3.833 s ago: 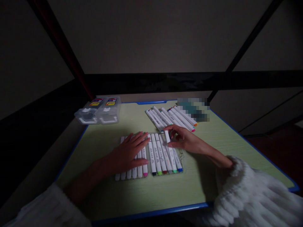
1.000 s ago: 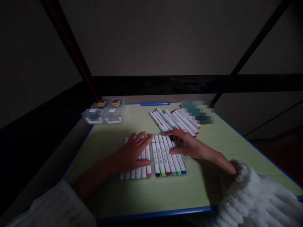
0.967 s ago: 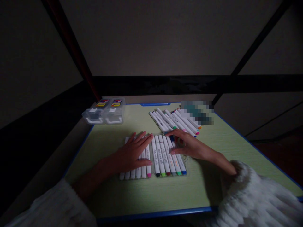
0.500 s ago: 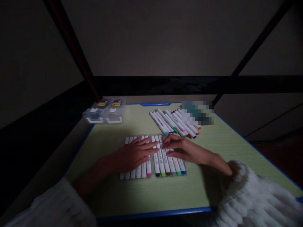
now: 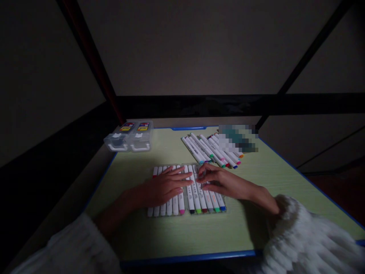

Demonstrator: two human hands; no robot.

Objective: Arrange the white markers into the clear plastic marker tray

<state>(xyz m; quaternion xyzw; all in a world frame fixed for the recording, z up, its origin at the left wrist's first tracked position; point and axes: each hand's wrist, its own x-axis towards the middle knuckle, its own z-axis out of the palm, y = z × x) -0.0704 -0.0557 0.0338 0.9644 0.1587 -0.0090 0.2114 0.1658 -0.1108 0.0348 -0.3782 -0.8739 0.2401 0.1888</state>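
Note:
Two clear trays of white markers lie side by side in front of me. My left hand is spread flat over the left row of markers, its fingertips reaching onto the right row. Over the right row of markers is my right hand, fingers curved and apart, fingertips at the markers' upper part. I see no marker lifted by either hand. The right row shows black, lime, dark red, grey, green and blue ends; a pink end shows in the left row.
A loose pile of white markers lies at the back right, beside a pixelated patch. Two clear plastic cases with white handles stand at the back left of the light green table, which has a blue edge.
The view has shifted slightly, so everything sits a little further right and lower. Both hands keep nearly the same place over the marker rows.

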